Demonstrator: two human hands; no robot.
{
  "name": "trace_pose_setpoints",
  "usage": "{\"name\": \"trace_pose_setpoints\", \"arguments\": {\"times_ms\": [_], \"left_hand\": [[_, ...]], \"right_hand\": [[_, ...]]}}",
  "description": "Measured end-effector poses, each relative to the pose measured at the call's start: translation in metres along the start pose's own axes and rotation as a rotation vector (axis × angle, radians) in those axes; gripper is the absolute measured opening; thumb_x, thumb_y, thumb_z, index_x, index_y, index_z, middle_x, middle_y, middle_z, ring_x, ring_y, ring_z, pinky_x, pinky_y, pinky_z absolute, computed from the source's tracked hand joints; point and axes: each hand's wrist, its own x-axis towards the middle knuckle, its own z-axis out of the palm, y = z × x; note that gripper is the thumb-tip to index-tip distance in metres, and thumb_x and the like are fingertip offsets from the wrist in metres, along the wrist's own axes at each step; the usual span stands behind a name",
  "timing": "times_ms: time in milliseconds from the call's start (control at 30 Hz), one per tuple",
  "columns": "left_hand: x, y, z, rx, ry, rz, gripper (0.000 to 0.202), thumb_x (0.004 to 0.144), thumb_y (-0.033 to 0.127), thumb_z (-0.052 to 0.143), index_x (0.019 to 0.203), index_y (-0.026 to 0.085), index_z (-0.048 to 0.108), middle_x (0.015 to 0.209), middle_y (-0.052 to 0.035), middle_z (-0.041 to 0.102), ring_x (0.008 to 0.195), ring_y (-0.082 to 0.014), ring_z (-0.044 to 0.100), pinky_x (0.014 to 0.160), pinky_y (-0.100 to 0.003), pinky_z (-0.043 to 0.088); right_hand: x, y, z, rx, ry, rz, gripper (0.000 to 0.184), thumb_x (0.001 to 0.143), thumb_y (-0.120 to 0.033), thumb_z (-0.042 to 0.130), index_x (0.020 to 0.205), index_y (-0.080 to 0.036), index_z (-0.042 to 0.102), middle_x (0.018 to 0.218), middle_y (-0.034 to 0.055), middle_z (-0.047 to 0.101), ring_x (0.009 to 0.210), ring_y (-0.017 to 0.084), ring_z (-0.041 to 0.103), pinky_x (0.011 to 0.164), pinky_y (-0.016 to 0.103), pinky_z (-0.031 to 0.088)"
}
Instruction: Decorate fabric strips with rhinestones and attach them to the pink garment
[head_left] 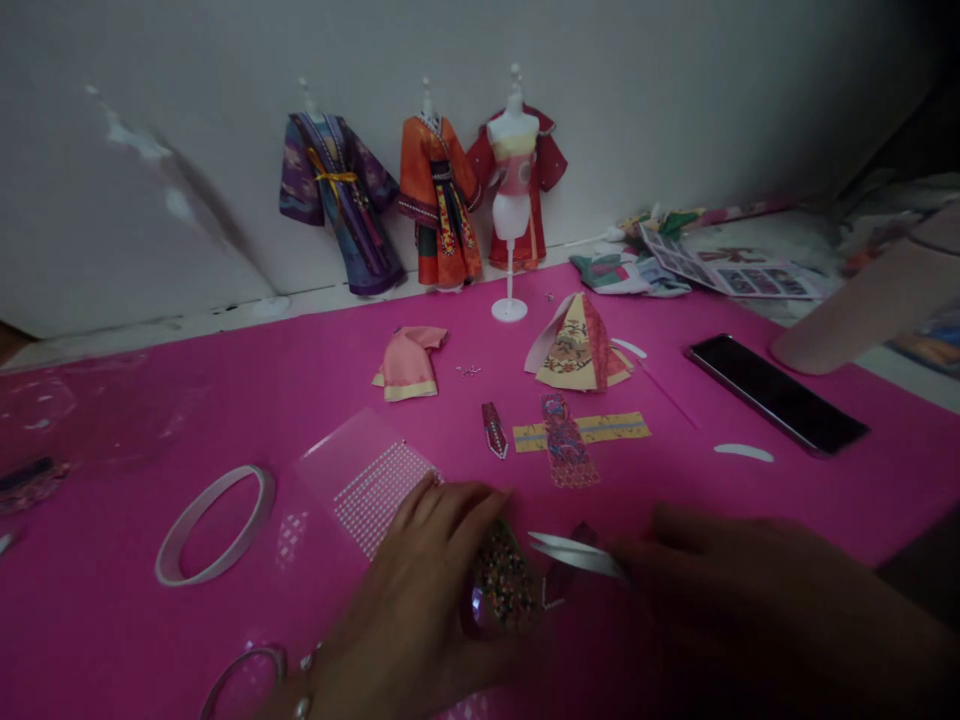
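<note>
My left hand (431, 565) curves around a small container of multicoloured beads (504, 580), low in the middle of the head view. My right hand (705, 580), in shadow, grips pale tweezers (574, 553) whose tips point left toward the beads. Under the tweezers lies a dark paper-like piece (559, 590) with a line of white beads on its edge. Beside my left fingers is a sheet of white stick-on pearls (386, 490). Farther forward lie a small red pearl-edged piece (494, 430), a yellow strip (622, 427) and a patterned panel (568, 440) across it.
Doll-sized robes (341, 200) lean on the wall behind a white mannequin (512, 190). A pink jacket (412, 362) and a pleated skirt (577, 345) lie mid-table. A phone (776, 393) and a pink cylinder (862, 300) are right; a tape ring (214, 525) is left.
</note>
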Motion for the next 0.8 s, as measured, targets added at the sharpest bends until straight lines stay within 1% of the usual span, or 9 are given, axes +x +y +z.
{"name": "trace_pose_setpoints", "arguments": {"times_ms": [100,200,267,367,433,500,633,733,800], "left_hand": [[-0.003,0.000,-0.001,-0.032,0.007,0.005,0.088,0.070,0.027,0.077,0.143,0.029,0.028,0.140,-0.0095,0.051,0.130,-0.0331,0.048,0.113,-0.061,0.034],[-0.004,-0.002,-0.003,-0.054,0.016,0.026,0.079,0.075,0.022,0.072,0.142,0.030,0.030,0.137,-0.0073,0.055,0.127,-0.0305,0.051,0.114,-0.060,0.032],[-0.003,-0.003,-0.005,-0.061,0.027,0.030,0.077,0.077,0.024,0.074,0.140,0.030,0.032,0.133,-0.0066,0.058,0.123,-0.0301,0.053,0.113,-0.059,0.034],[-0.001,-0.004,-0.008,-0.055,0.013,0.010,0.080,0.073,0.028,0.081,0.139,0.030,0.036,0.124,-0.0058,0.061,0.115,-0.0303,0.056,0.108,-0.059,0.039],[-0.001,-0.003,-0.009,-0.053,0.009,0.000,0.085,0.068,0.029,0.085,0.138,0.029,0.038,0.122,-0.0063,0.061,0.112,-0.0307,0.057,0.104,-0.058,0.043],[0.000,-0.002,-0.010,-0.068,0.017,0.001,0.083,0.067,0.024,0.083,0.137,0.028,0.039,0.125,-0.0067,0.060,0.113,-0.0301,0.056,0.101,-0.054,0.046],[0.000,-0.001,-0.012,-0.107,0.026,0.005,0.075,0.069,0.009,0.069,0.136,0.028,0.041,0.125,-0.0055,0.060,0.115,-0.0273,0.055,0.099,-0.046,0.049],[-0.001,-0.001,-0.013,-0.102,0.038,0.022,0.076,0.067,0.005,0.065,0.135,0.027,0.040,0.123,-0.0065,0.062,0.113,-0.0281,0.056,0.100,-0.049,0.047],[-0.002,-0.002,-0.012,-0.099,0.045,0.027,0.076,0.069,0.005,0.067,0.136,0.027,0.039,0.123,-0.0067,0.062,0.112,-0.0285,0.056,0.101,-0.051,0.045]], "right_hand": [[0.005,0.000,-0.001,-0.026,-0.054,-0.046,0.045,0.072,-0.010,0.051,0.112,-0.029,0.059,0.070,-0.0031,0.063,0.043,0.017,0.058,0.040,0.031,0.017],[0.008,0.000,-0.003,-0.028,-0.067,-0.057,0.043,0.071,-0.009,0.052,0.108,-0.029,0.059,0.071,-0.0034,0.064,0.045,0.018,0.061,0.041,0.032,0.015],[0.010,-0.001,-0.004,-0.044,-0.083,-0.065,0.043,0.070,-0.008,0.052,0.107,-0.029,0.059,0.071,-0.0041,0.063,0.045,0.019,0.062,0.042,0.032,0.015],[0.015,-0.004,-0.004,-0.057,-0.111,-0.058,0.039,0.072,-0.008,0.052,0.104,-0.029,0.058,0.075,-0.0038,0.064,0.047,0.019,0.064,0.042,0.033,0.015],[0.019,-0.006,-0.004,-0.062,-0.095,-0.052,0.036,0.073,-0.009,0.053,0.102,-0.029,0.058,0.078,-0.0029,0.065,0.050,0.019,0.065,0.043,0.033,0.016],[0.023,-0.009,-0.005,-0.061,-0.071,-0.066,0.034,0.073,-0.008,0.054,0.099,-0.029,0.059,0.077,-0.0025,0.065,0.050,0.019,0.064,0.042,0.033,0.018],[0.029,-0.014,-0.005,-0.047,-0.070,-0.100,0.036,0.068,-0.004,0.054,0.095,-0.025,0.061,0.076,-0.0019,0.067,0.049,0.018,0.064,0.042,0.031,0.020],[0.031,-0.017,-0.002,-0.083,-0.050,-0.084,0.036,0.064,-0.003,0.052,0.092,-0.023,0.062,0.078,0.0004,0.068,0.051,0.020,0.064,0.043,0.032,0.023],[0.031,-0.018,0.000,-0.107,-0.038,-0.094,0.036,0.063,-0.003,0.052,0.091,-0.022,0.062,0.078,0.0011,0.068,0.050,0.019,0.063,0.043,0.032,0.025]]}}
